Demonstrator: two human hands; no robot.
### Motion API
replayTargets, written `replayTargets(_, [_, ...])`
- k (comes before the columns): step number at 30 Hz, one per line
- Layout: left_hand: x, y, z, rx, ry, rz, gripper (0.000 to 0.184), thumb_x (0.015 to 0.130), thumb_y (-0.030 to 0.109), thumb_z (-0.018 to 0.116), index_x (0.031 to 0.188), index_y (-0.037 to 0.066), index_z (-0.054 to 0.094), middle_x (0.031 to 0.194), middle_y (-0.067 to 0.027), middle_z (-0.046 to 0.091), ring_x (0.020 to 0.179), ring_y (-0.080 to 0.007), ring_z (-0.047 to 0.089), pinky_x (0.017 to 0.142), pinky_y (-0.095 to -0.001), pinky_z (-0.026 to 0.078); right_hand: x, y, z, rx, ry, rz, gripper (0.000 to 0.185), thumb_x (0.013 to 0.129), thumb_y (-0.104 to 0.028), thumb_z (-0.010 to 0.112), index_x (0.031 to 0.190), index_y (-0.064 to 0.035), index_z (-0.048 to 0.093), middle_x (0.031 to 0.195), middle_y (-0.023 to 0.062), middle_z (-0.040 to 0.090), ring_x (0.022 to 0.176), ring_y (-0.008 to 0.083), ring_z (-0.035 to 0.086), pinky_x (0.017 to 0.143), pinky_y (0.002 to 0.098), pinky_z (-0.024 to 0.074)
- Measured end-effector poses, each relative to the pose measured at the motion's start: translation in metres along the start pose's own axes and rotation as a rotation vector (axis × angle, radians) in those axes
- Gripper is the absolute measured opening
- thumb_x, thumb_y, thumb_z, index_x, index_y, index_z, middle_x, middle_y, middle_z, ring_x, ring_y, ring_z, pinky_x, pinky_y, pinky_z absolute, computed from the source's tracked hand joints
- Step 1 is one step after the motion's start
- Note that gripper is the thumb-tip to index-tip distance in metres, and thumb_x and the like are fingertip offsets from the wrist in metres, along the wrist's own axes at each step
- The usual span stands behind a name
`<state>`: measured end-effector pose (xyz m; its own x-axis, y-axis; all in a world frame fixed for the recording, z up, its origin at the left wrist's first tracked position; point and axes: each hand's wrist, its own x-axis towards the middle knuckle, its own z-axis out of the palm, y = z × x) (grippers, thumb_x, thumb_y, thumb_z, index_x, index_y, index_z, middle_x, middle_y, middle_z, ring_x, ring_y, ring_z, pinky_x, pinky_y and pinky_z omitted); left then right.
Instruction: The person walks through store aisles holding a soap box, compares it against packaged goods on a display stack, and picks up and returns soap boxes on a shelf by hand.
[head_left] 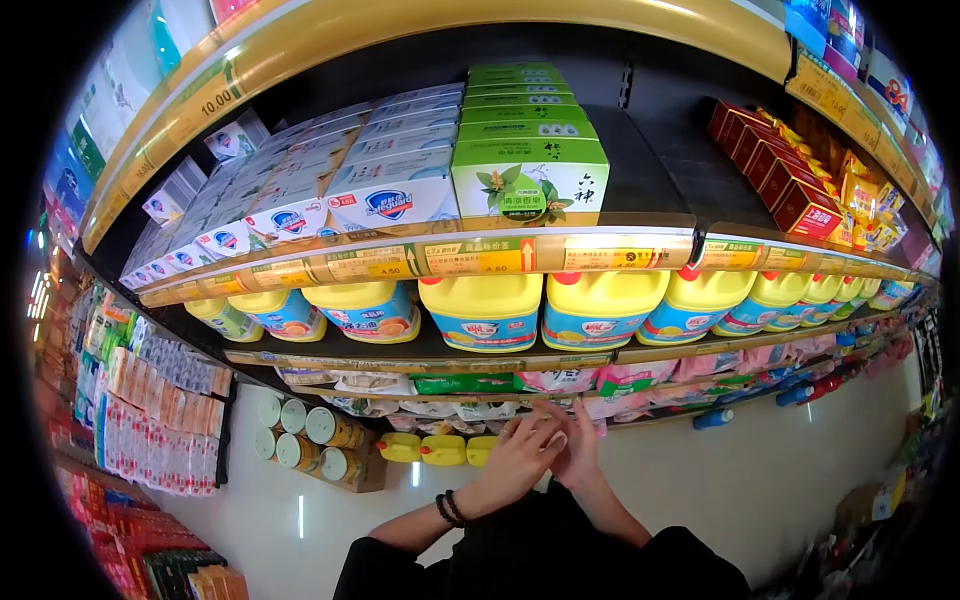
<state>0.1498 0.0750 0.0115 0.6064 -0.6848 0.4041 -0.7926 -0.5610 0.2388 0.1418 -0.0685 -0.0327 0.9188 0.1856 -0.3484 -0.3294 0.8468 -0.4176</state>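
Observation:
My left hand [515,457], with a dark bead bracelet on its wrist, meets my right hand [578,447] low in front of the shelves. The two touch each other, with fingers bent and overlapping. Whether anything small lies between them cannot be made out. Above them, yellow jugs [480,305] with blue labels line a shelf. On the shelf over these stand green boxes [530,180] beside white Safeguard boxes [390,190].
Red boxes [800,205] and small yellow packs [868,195] sit at the upper right. Tins in a carton [370,470] and small yellow jugs [443,450] stand on the floor. Packed goods [160,425] fill the left side. Blue bottles [713,419] lie low at right.

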Motion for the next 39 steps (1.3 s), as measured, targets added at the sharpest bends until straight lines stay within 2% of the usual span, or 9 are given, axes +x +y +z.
replayTargets(6, [0.006, 0.007, -0.006, 0.071, -0.074, 0.089, 0.026, 0.081, 0.015, 0.065, 0.104, 0.005, 0.069, 0.131, -0.0114, 0.056, 0.132, -0.0330, 0.047, 0.107, -0.0513, 0.039, 0.010, -0.001, -0.008, -0.125, 0.073, 0.109, 0.057, 0.105, -0.058, 0.036, 0.113, -0.0080, 0.064, 0.107, 0.0039, 0.066, 0.096, 0.0163, 0.065, 0.081, 0.0308, 0.0534])
replayTargets(9, [0.015, 0.016, -0.006, 0.179, -0.064, 0.076, 0.024, 0.081, 0.016, 0.066, 0.102, 0.006, 0.069, 0.137, -0.0132, 0.054, 0.136, -0.0318, 0.043, 0.108, -0.0503, 0.040, 0.010, -0.004, 0.003, -0.084, 0.282, 0.019, 0.057, 0.105, -0.058, 0.036, 0.102, -0.0087, 0.064, 0.092, 0.0029, 0.066, 0.082, 0.0138, 0.065, 0.066, 0.0271, 0.0519])
replayTargets(12, [0.037, 0.019, -0.037, -0.134, -0.006, 0.066, 0.024, 0.077, 0.016, 0.074, 0.099, 0.008, 0.070, 0.130, -0.0118, 0.060, 0.129, -0.0307, 0.053, 0.100, -0.0461, 0.049, 0.013, -0.021, 0.002, -0.076, 0.293, -0.084, 0.070, 0.104, -0.064, 0.029, 0.088, -0.0062, 0.066, 0.062, 0.0016, 0.058, 0.051, 0.0138, 0.054, 0.045, 0.0261, 0.0409])
replayTargets(15, [0.042, 0.017, -0.092, -0.205, 0.209, 0.120, 0.025, 0.072, 0.019, 0.081, 0.093, 0.009, 0.072, 0.113, -0.0066, 0.067, 0.110, -0.0290, 0.065, 0.083, -0.0394, 0.056, 0.017, -0.058, -0.005, -0.185, -0.300, -0.257, 0.087, 0.102, -0.070, 0.018, 0.076, -0.0015, 0.066, 0.041, -0.0003, 0.039, 0.033, 0.0132, 0.030, 0.035, 0.0272, 0.0242])
replayTargets(16, [0.051, 0.016, -0.116, -0.170, 0.331, 0.125, 0.022, 0.072, 0.016, 0.081, 0.091, 0.010, 0.072, 0.105, -0.0043, 0.070, 0.094, -0.0278, 0.070, 0.072, -0.0369, 0.057, 0.020, -0.063, 0.002, -0.095, -0.465, -0.244, 0.091, 0.101, -0.070, 0.015, 0.075, 0.0003, 0.067, 0.039, -0.0006, 0.035, 0.032, 0.0128, 0.026, 0.034, 0.0275, 0.0220])
replayTargets(18, [0.065, 0.002, -0.151, 0.051, 0.464, 0.191, 0.019, 0.073, 0.013, 0.079, 0.091, 0.010, 0.073, 0.106, -0.0053, 0.069, 0.094, -0.0276, 0.069, 0.072, -0.0363, 0.055, 0.025, -0.073, 0.022, 0.094, -0.789, -0.208, 0.100, 0.100, -0.072, 0.009, 0.072, 0.0039, 0.068, 0.035, -0.0013, 0.027, 0.029, 0.0121, 0.019, 0.033, 0.0280, 0.0175])
replayTargets(22, [0.126, -0.012, -0.208, 0.396, 0.721, 0.208, 0.038, 0.075, 0.011, 0.074, 0.112, 0.007, 0.071, 0.113, -0.0100, 0.066, 0.107, -0.0312, 0.063, 0.085, -0.0424, 0.050, 0.018, -0.093, 0.086, -0.166, -0.748, -0.282, 0.096, 0.103, -0.065, 0.008, 0.091, 0.0085, 0.068, 0.038, -0.0031, 0.028, 0.031, 0.0117, 0.022, 0.035, 0.0270, 0.0192])
replayTargets(28, [0.178, -0.030, -0.228, 0.560, 0.562, 0.086, 0.045, 0.082, 0.013, 0.076, 0.123, 0.002, 0.062, 0.127, -0.0177, 0.062, 0.118, -0.0365, 0.058, 0.100, -0.0456, 0.046, 0.008, -0.128, 0.186, -0.585, -0.584, -0.499, 0.052, 0.112, -0.038, 0.025, 0.129, 0.0022, 0.053, 0.041, -0.0042, 0.030, 0.030, 0.0063, 0.021, 0.035, 0.0235, 0.0187])
replayTargets(39, [0.184, -0.024, -0.241, 0.478, 0.588, 0.116, 0.034, 0.073, 0.009, 0.078, 0.104, 0.005, 0.065, 0.105, -0.0105, 0.067, 0.099, -0.0320, 0.062, 0.085, -0.0423, 0.047, 0.034, -0.126, 0.209, -0.517, -0.591, -0.593, 0.034, 0.112, -0.029, 0.030, 0.113, -0.0049, 0.054, 0.046, -0.0024, 0.035, 0.035, 0.0070, 0.024, 0.038, 0.0251, 0.0229])
